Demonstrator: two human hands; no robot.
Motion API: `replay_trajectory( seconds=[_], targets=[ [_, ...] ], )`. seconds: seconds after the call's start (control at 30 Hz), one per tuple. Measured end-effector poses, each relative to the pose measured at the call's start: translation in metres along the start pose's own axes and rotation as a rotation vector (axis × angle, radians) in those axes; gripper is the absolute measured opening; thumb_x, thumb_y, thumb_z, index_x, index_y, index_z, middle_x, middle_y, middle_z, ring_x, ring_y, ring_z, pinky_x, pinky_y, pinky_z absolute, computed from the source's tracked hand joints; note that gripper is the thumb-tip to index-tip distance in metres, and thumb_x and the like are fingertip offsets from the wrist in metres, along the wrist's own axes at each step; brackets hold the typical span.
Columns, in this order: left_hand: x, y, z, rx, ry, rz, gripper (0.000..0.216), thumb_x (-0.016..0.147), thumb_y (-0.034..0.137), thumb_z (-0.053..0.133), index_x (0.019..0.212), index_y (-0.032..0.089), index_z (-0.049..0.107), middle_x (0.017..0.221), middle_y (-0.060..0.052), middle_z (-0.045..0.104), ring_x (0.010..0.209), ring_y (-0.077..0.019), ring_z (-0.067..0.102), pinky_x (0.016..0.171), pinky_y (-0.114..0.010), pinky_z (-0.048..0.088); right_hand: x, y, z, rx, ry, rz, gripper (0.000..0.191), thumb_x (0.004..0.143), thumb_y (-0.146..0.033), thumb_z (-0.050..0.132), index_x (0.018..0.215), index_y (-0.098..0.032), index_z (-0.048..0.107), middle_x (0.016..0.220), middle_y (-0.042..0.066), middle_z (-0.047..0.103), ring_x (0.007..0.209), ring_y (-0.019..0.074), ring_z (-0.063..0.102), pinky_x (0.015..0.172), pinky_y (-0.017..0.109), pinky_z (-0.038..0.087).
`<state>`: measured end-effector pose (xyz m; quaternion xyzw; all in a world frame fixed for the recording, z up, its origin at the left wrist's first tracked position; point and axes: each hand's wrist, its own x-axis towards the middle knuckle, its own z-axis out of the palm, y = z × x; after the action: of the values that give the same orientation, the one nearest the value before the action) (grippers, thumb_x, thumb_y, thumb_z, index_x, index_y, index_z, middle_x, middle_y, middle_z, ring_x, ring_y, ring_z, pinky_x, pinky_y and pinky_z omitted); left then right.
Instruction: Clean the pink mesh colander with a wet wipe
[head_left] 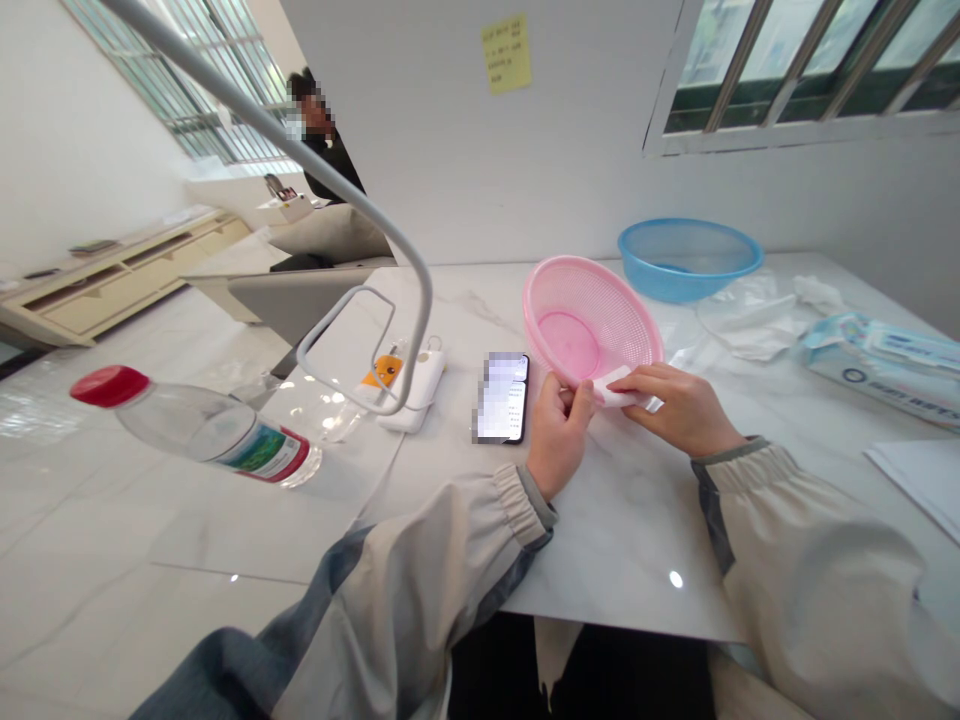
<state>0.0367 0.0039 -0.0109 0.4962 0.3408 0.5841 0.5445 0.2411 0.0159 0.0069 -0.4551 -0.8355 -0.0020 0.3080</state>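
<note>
A pink plastic colander [637, 315] with mesh sides is tilted up on the marble-patterned table, its inside facing me. My left hand [556, 435] is closed on its near rim, thumb on top. A white wipe [615, 388] is pinched in my right hand [686, 408] and lies against the rim just right of my left thumb. The fingertips under the rim are hidden. Just left of my left hand lies a phone [502, 400] with its screen lit.
Behind the colander stands a blue basin [675, 285]. To the right are crumpled tissues [757, 325], a wipes pack [885, 365] and paper [919, 480]. On the left are a red-capped bottle [225, 430], a white device [416, 395] and a bent white stand [424, 290]. A person [334, 155] sits beyond.
</note>
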Motion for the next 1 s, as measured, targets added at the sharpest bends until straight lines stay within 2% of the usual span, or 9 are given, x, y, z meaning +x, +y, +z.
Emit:
replay_trajectory(
  seconds=[0.17,0.27,0.47,0.7,1.0],
  targets=[
    [0.001,0.002,0.002,-0.041,-0.026,-0.019,0.056,0.093,0.073,0.073,0.094,0.023,0.050,0.065,0.008,0.049,0.051,-0.0073,0.038,0.049,-0.025,0.029,0.000,0.002,0.001,-0.015,-0.013,0.008,0.022,0.095,-0.021,0.065,0.111,-0.026,0.081,0.111,0.004,0.081,0.103,0.0249,0.077,0.087,0.038,0.062],
    [0.000,0.001,0.003,-0.069,-0.060,-0.030,0.055,0.094,0.073,0.073,0.095,0.023,0.050,0.063,0.009,0.045,0.051,-0.0073,0.035,0.048,-0.025,0.027,-0.002,0.007,0.006,-0.014,-0.067,0.019,0.026,0.098,-0.021,0.064,0.116,-0.026,0.082,0.117,0.004,0.082,0.107,0.0254,0.078,0.091,0.039,0.063],
    [-0.001,-0.006,0.002,-0.062,-0.110,-0.023,0.048,0.098,0.066,0.071,0.097,0.022,0.052,0.065,0.009,0.047,0.051,-0.0069,0.036,0.048,-0.025,0.025,-0.004,0.018,0.013,-0.034,-0.189,0.041,0.038,0.097,-0.017,0.062,0.129,-0.026,0.081,0.123,0.002,0.082,0.109,0.0275,0.079,0.097,0.044,0.064],
    [-0.005,-0.010,0.000,0.093,-0.124,-0.014,0.051,0.099,0.071,0.067,0.098,0.022,0.055,0.067,0.007,0.051,0.055,-0.0081,0.043,0.053,-0.023,0.030,-0.005,0.017,0.019,-0.017,-0.222,0.043,0.036,0.102,-0.027,0.065,0.136,-0.027,0.078,0.138,0.004,0.076,0.127,0.0308,0.074,0.112,0.052,0.061],
    [-0.005,-0.002,-0.003,0.268,-0.154,0.053,0.044,0.104,0.063,0.063,0.101,0.020,0.056,0.071,0.005,0.056,0.061,-0.0103,0.049,0.059,-0.024,0.036,-0.005,0.014,0.019,-0.066,-0.262,0.079,0.043,0.099,-0.019,0.068,0.141,-0.027,0.076,0.138,0.004,0.075,0.127,0.0297,0.074,0.108,0.044,0.064]
  ],
)
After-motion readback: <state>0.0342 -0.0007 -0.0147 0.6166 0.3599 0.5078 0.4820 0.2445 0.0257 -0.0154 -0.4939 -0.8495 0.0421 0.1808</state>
